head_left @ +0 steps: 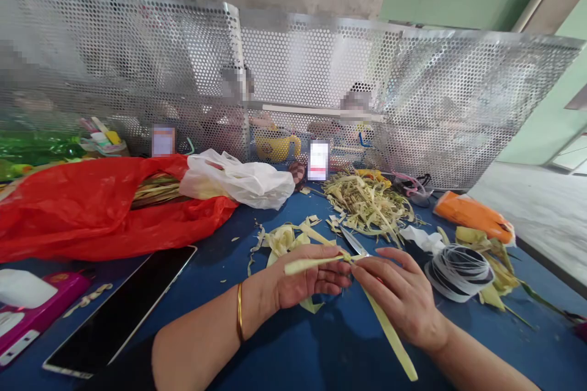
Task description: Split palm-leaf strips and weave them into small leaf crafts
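In my left hand, palm up with a gold bangle at the wrist, a pale yellow husk strip is pinched between thumb and fingers. The fingertips of my right hand close on the same work, where strips cross between the hands. A longer husk strip hangs from there toward the table's front. Just behind the fingertips, scissors show their blades; their handles are hidden by my right hand. Loose husk pieces lie behind my left hand.
A heap of husk scraps, a white cord roll and an orange packet lie right. Left are a red plastic bag, a dark tablet and a pink power strip. A perforated metal screen stands behind; people sit beyond.
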### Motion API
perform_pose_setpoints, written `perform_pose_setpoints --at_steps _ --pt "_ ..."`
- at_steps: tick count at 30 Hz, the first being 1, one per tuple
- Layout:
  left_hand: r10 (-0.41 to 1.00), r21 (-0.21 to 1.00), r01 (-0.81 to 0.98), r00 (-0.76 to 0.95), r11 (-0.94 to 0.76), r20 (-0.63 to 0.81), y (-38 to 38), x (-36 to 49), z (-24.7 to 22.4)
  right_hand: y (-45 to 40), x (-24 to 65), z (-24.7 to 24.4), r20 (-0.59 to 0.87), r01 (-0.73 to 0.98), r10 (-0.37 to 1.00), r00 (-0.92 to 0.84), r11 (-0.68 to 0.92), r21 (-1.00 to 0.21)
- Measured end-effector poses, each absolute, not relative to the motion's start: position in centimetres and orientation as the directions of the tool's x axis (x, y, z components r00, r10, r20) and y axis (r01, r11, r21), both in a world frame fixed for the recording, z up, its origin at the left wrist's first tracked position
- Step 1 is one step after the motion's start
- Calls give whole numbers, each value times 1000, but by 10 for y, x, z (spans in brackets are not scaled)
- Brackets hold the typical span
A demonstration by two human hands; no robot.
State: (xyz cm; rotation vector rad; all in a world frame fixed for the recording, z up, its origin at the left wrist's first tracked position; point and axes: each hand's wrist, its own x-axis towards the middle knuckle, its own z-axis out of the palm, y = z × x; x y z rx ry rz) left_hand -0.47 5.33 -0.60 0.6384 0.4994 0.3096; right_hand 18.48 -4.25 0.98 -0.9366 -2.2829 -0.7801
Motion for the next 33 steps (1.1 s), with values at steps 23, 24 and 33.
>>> perform_pose_setpoints --at_steps 23,24,33 --pt "650 793 -200 700 575 -295 44 2 -2 -30 179 6 628 860 758 -176 429 -276" --pt "633 788 -192 715 585 -296 44 1 -1 -28 179 5 583 840 786 -204 447 -308" --pt "453 724 -109 840 681 -300 39 -1 -2 -27 175 -8 516 732 809 -281 528 -431"
